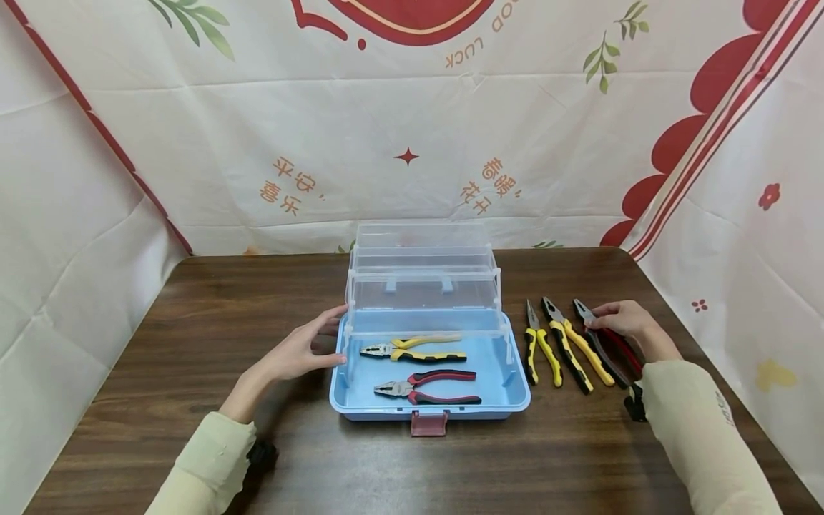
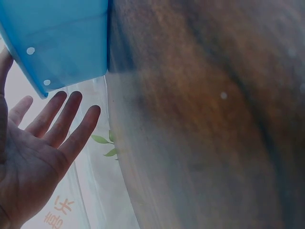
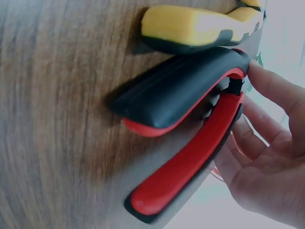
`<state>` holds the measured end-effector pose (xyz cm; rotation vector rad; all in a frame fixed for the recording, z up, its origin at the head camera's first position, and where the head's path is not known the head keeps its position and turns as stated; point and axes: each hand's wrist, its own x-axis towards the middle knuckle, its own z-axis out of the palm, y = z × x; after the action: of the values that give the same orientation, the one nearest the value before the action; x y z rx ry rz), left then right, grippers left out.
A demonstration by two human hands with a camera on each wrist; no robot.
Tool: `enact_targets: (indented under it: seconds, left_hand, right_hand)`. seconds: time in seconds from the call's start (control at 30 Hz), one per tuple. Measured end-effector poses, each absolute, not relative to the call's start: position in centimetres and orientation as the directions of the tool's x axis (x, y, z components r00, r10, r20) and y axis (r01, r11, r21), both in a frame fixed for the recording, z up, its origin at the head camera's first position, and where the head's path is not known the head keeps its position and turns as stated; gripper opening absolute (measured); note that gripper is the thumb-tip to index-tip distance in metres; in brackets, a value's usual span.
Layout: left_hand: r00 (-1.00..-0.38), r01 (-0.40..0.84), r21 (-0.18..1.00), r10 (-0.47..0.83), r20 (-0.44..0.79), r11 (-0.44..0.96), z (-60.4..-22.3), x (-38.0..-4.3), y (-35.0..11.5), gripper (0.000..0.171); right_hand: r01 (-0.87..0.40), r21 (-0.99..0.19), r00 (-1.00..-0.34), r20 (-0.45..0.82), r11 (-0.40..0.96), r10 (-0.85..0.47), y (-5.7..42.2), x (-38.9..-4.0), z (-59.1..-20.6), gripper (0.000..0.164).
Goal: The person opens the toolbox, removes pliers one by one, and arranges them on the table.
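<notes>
On the right of the table my right hand (image 1: pixel 624 320) pinches red-and-black pliers (image 1: pixel 604 355) near the pivot. In the right wrist view the thumb lies on one handle and the fingers on the other side; the pliers (image 3: pixel 176 90) still lie against the table. My left hand (image 1: pixel 299 350) touches the left side of a light-blue toolbox (image 1: pixel 428 413), fingers extended and thumb at its front left. Inside the box lie yellow-and-black pliers (image 1: pixel 428 355) and another red-and-black pair (image 1: pixel 444 398).
The box's clear lid (image 1: pixel 421 239) stands raised, with clear trays lifted behind. Between box and right hand lie yellow long-nose pliers (image 1: pixel 531 357) and larger yellow-and-black pliers (image 1: pixel 566 350). A maroon latch (image 1: pixel 428 425) hangs at the box's front. A printed cloth (image 1: pixel 412 114) borders the wooden table.
</notes>
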<state>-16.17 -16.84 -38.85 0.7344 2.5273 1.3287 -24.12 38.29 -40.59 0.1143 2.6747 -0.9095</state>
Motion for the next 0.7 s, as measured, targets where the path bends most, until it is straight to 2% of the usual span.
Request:
enact_targets:
  seconds: [0.27,0.4,0.47,0.63,0.7]
  left_hand:
    - [-0.856,0.339,0.813,0.513,0.059,0.474,-38.0,-15.8,-16.6,0.075]
    - [-0.856,0.338,0.815,0.513,0.06,0.47,-38.1,-15.9,-16.6,0.075]
    - [-0.857,0.337,0.816,0.513,0.058,0.47,-38.1,-15.9,-16.6,0.075]
    - [-0.858,0.335,0.814,0.511,0.055,0.474,-38.1,-15.8,-16.7,0.075]
    - [-0.858,0.339,0.811,0.51,0.058,0.478,-38.2,-15.9,-16.7,0.075]
  right_hand:
    - [0.169,-0.527,-0.954,-0.298,0.833,0.005,38.1,-23.9,-40.2,0.059]
    - [0.133,-0.53,-0.975,-0.222,0.837,0.014,37.6,-23.5,-39.1,0.059]
    - [0.109,-0.569,-0.984,-0.181,0.815,0.005,37.0,-23.3,-38.2,0.059]
    - [-0.032,-0.624,-0.996,-0.041,0.781,-0.074,34.9,-23.5,-35.1,0.056]
    - [-0.106,-0.608,-0.993,0.018,0.787,-0.119,33.8,-23.8,-33.9,0.053]
